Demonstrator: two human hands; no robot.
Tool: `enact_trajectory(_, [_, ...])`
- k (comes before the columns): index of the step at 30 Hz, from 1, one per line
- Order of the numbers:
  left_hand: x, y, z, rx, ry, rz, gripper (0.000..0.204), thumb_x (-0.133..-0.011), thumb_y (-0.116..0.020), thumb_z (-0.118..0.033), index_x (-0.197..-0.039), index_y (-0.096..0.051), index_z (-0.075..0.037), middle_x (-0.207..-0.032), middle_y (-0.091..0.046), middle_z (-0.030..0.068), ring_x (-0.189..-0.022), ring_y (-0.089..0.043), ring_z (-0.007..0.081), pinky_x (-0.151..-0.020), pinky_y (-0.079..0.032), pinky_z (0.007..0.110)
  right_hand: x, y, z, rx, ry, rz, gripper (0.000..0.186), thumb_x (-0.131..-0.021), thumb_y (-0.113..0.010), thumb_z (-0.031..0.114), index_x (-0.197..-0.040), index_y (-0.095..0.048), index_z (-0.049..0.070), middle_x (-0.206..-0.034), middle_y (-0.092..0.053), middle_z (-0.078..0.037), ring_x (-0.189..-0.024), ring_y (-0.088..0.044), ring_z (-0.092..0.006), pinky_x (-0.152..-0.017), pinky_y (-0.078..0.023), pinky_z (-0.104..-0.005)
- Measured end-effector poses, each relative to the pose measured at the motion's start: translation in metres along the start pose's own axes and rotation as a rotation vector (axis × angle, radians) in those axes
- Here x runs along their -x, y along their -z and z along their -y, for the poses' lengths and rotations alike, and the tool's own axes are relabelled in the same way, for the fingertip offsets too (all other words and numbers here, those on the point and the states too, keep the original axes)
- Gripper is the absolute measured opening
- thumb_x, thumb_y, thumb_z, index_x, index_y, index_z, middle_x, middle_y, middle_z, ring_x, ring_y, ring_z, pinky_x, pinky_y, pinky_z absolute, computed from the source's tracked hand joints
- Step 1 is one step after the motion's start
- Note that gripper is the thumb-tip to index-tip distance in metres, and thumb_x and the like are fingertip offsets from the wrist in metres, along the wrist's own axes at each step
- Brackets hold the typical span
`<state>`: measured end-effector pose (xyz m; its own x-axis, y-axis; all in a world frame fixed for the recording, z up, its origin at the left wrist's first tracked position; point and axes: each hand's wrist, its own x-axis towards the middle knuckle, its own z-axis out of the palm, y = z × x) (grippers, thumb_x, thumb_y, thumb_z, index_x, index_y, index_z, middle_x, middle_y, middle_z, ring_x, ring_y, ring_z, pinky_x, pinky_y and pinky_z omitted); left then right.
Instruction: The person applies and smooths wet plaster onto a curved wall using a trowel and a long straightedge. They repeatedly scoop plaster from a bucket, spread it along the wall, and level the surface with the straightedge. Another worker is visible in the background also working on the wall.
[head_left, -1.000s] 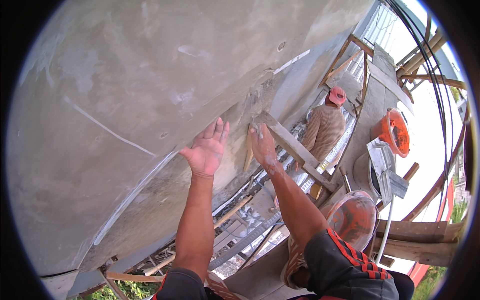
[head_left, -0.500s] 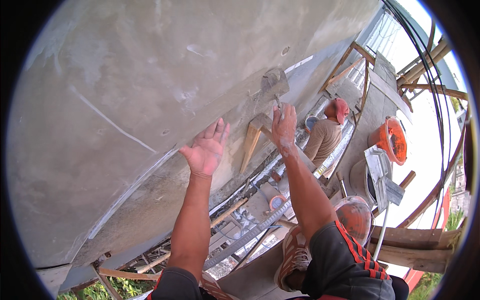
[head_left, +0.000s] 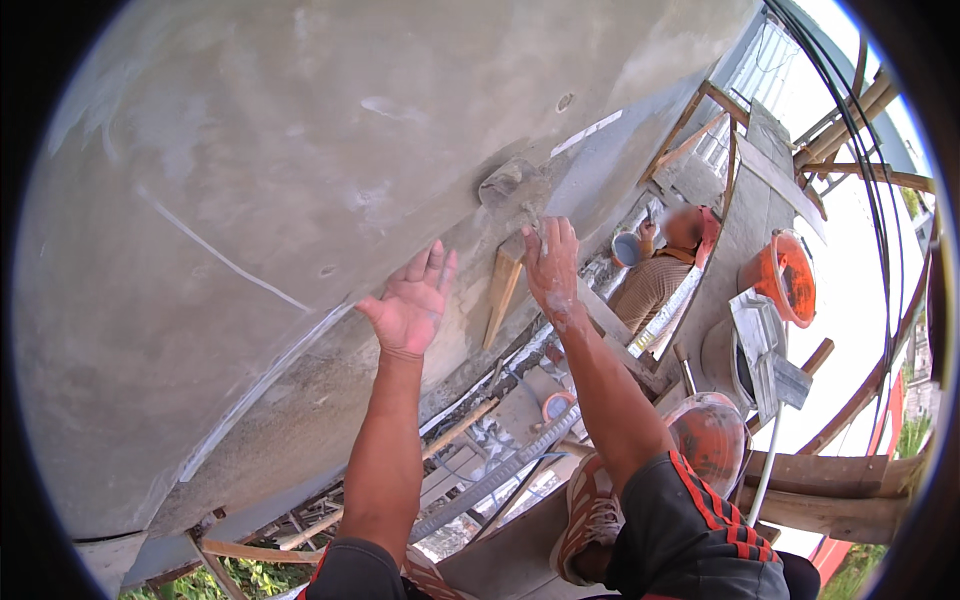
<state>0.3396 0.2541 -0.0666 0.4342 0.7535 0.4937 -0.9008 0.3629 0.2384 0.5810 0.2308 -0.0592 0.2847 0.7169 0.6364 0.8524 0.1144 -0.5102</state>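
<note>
My right hand (head_left: pixel 553 268), smeared with grey mortar, is closed round the handle of a trowel (head_left: pixel 508 184). The trowel's wet blade lies against the grey plastered wall (head_left: pixel 250 130), on a darker damp patch. To the left, my left hand (head_left: pixel 412 305) is held up with palm showing and fingers spread, and nothing is in it. Its fingers are close to the wall; whether they touch it I cannot tell. A wooden piece (head_left: pixel 503 290) juts out from the wall between my two hands.
Below on the right, a person in a red cap (head_left: pixel 655 290) is beside a bucket (head_left: pixel 627 249). An orange bucket (head_left: pixel 780 280), a mortar-stained tub (head_left: pixel 708 440) and a long metal float (head_left: pixel 758 350) stand at the right. Bamboo poles and black cables (head_left: pixel 850 110) run along the far right.
My right hand has moved slightly left and down, and the trowel blade has slid left along the wall. My left hand has hardly moved. The person below has turned and raised a hand.
</note>
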Motion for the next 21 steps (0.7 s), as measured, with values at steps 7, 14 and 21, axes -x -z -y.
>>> enact_trajectory(7, [-0.004, -0.009, 0.007, 0.001, -0.003, -0.078, 0.102, -0.064, -0.086, -0.067, -0.141, -0.062, -0.005, -0.149, -0.062, 0.0090, -0.149, -0.040, 0.0246, -0.133, 0.000, 0.050, -0.023, 0.005, -0.032, 0.072, -0.153, -0.064, 0.027, -0.105, -0.060, 0.024, -0.119, -0.058, 0.001, -0.107, -0.058, -0.021, -0.101, -0.057, -0.0441, -0.085, -0.045, -0.0535])
enact_trajectory(14, [0.000, -0.008, 0.001, 0.006, -0.004, -0.094, 0.099, -0.063, -0.088, -0.066, -0.136, -0.066, -0.004, -0.147, -0.063, 0.0081, -0.149, -0.040, 0.0234, -0.133, -0.001, 0.050, -0.023, 0.006, -0.033, -0.120, -0.164, -0.048, 0.028, -0.107, -0.057, 0.026, -0.116, -0.055, -0.001, -0.108, -0.059, -0.027, -0.100, -0.057, -0.0501, -0.083, -0.046, -0.0555])
enact_trajectory(21, [-0.005, -0.009, 0.007, 0.014, 0.001, -0.092, 0.100, -0.063, -0.088, -0.066, -0.138, -0.065, -0.005, -0.147, -0.063, 0.0071, -0.149, -0.039, 0.0231, -0.133, -0.001, 0.050, -0.049, 0.012, -0.048, -0.063, -0.224, -0.018, 0.031, -0.108, -0.057, 0.028, -0.119, -0.055, -0.001, -0.103, -0.062, -0.030, -0.102, -0.058, -0.0512, -0.085, -0.047, -0.0545])
